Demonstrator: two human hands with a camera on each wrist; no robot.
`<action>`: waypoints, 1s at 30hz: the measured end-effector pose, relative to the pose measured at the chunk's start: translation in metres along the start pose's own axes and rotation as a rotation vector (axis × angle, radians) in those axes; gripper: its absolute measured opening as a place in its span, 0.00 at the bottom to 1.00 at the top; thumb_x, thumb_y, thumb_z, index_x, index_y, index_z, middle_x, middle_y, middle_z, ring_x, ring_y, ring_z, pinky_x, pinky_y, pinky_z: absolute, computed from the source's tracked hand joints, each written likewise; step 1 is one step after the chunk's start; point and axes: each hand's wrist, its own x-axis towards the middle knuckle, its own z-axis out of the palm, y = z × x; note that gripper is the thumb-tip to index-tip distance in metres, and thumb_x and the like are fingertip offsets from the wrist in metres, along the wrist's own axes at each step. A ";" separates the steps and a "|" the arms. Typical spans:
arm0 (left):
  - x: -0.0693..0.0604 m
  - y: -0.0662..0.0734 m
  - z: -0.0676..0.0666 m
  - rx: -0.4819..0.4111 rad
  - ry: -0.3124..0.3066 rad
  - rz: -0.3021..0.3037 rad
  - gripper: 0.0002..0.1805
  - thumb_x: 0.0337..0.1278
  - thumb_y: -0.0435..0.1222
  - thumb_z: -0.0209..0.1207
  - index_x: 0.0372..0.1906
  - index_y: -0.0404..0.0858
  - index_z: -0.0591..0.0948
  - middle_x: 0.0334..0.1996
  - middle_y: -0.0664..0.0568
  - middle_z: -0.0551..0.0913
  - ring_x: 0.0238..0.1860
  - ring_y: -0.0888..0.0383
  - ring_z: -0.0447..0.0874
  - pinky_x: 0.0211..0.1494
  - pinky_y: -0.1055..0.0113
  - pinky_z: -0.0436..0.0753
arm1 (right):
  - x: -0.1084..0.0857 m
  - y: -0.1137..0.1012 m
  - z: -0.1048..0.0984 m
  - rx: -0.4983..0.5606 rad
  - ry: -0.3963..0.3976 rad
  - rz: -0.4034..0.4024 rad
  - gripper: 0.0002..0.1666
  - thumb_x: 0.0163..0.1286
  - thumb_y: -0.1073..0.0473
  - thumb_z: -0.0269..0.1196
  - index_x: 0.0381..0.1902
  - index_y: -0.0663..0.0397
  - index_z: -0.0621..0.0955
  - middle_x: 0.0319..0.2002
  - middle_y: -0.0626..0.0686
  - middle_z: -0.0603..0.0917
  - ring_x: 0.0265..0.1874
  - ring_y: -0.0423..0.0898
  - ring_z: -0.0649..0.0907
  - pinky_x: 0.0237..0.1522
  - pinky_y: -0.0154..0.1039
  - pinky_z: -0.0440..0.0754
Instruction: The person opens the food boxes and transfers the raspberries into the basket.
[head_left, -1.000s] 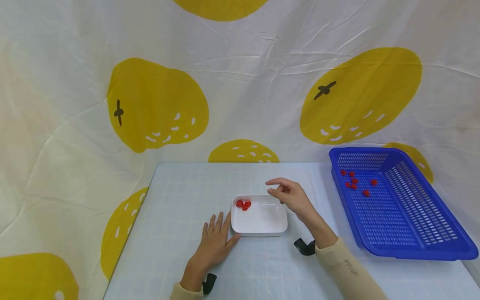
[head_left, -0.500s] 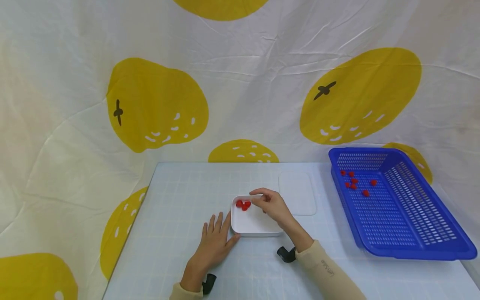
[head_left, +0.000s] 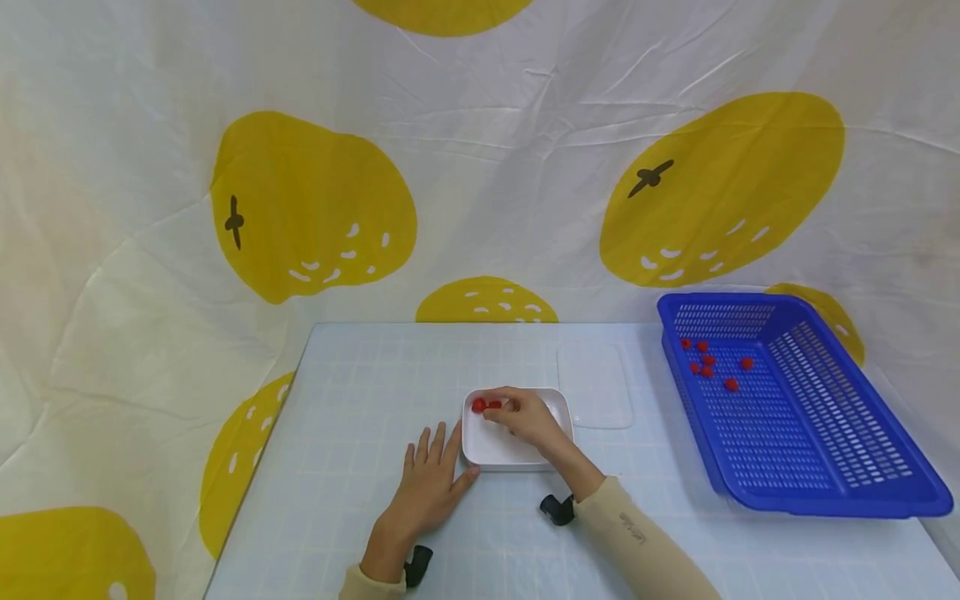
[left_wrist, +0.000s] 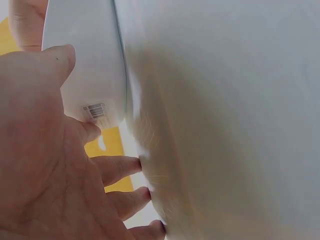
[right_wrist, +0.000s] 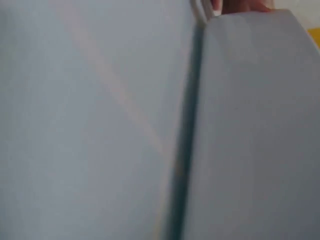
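A white rectangular tray (head_left: 517,454) stands on the table in the head view. My right hand (head_left: 528,419) reaches into it from the right, with thumb and index finger round a small red piece (head_left: 492,405). Another red piece (head_left: 478,406) lies just left of that one, near the tray's back left corner. The third piece is hidden by the hand. My left hand (head_left: 431,492) lies flat with spread fingers, touching the tray's left side. The left wrist view shows the thumb (left_wrist: 62,60) and index finger against the tray wall (left_wrist: 95,75), which bears a barcode.
On the right stands a blue perforated basket (head_left: 795,492) with several red pieces (head_left: 707,371) at its back left. A clear flat lid (head_left: 595,387) lies right of the tray. A patterned cloth (head_left: 510,192) hangs behind the table.
My right hand has moved left and down into the tray, from above its right edge to the red pieces, and its fingers have come round one. My left hand stays put.
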 end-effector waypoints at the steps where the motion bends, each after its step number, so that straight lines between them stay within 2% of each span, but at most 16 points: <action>1: 0.000 0.000 0.000 0.002 0.000 0.001 0.44 0.71 0.60 0.48 0.81 0.42 0.52 0.78 0.36 0.51 0.77 0.34 0.41 0.73 0.34 0.44 | 0.000 0.001 0.001 -0.023 -0.012 -0.008 0.21 0.66 0.59 0.69 0.57 0.53 0.84 0.26 0.53 0.80 0.18 0.43 0.74 0.21 0.33 0.74; 5: 0.001 -0.002 0.002 0.014 0.002 -0.001 0.44 0.71 0.61 0.48 0.81 0.43 0.51 0.78 0.37 0.51 0.77 0.35 0.41 0.73 0.34 0.44 | 0.002 0.002 0.004 -0.082 -0.045 -0.040 0.22 0.67 0.61 0.69 0.59 0.53 0.83 0.31 0.52 0.81 0.18 0.44 0.76 0.22 0.35 0.77; 9: 0.002 -0.003 0.002 0.014 0.003 -0.005 0.44 0.71 0.61 0.48 0.81 0.44 0.51 0.78 0.37 0.51 0.77 0.35 0.41 0.73 0.34 0.44 | 0.002 0.001 0.005 -0.114 -0.037 -0.033 0.21 0.67 0.61 0.69 0.57 0.53 0.84 0.28 0.53 0.80 0.18 0.43 0.76 0.22 0.34 0.78; 14: 0.002 -0.003 0.003 0.011 0.005 0.000 0.44 0.71 0.61 0.48 0.81 0.44 0.51 0.78 0.37 0.52 0.77 0.35 0.41 0.73 0.34 0.44 | 0.002 0.002 0.006 -0.131 -0.025 -0.033 0.19 0.66 0.61 0.69 0.55 0.52 0.84 0.37 0.52 0.83 0.20 0.43 0.77 0.23 0.35 0.79; 19: 0.002 -0.002 0.002 0.001 0.010 0.007 0.43 0.71 0.61 0.48 0.81 0.43 0.51 0.78 0.37 0.52 0.77 0.35 0.41 0.73 0.34 0.44 | 0.004 0.003 0.007 -0.206 -0.031 -0.062 0.22 0.66 0.62 0.69 0.58 0.52 0.84 0.38 0.53 0.83 0.24 0.43 0.77 0.26 0.34 0.79; 24: 0.001 -0.002 0.001 -0.008 0.015 0.010 0.43 0.71 0.61 0.48 0.80 0.43 0.53 0.77 0.37 0.52 0.77 0.34 0.41 0.73 0.34 0.44 | 0.006 0.002 0.009 -0.295 -0.063 -0.115 0.22 0.63 0.64 0.71 0.56 0.54 0.84 0.35 0.50 0.81 0.25 0.42 0.75 0.27 0.34 0.75; 30: 0.000 -0.002 0.001 -0.010 0.019 0.020 0.43 0.72 0.61 0.47 0.80 0.43 0.53 0.77 0.36 0.52 0.77 0.34 0.41 0.73 0.34 0.44 | 0.006 0.002 0.012 -0.343 -0.102 -0.100 0.16 0.63 0.61 0.71 0.50 0.52 0.88 0.27 0.45 0.78 0.24 0.41 0.74 0.26 0.33 0.72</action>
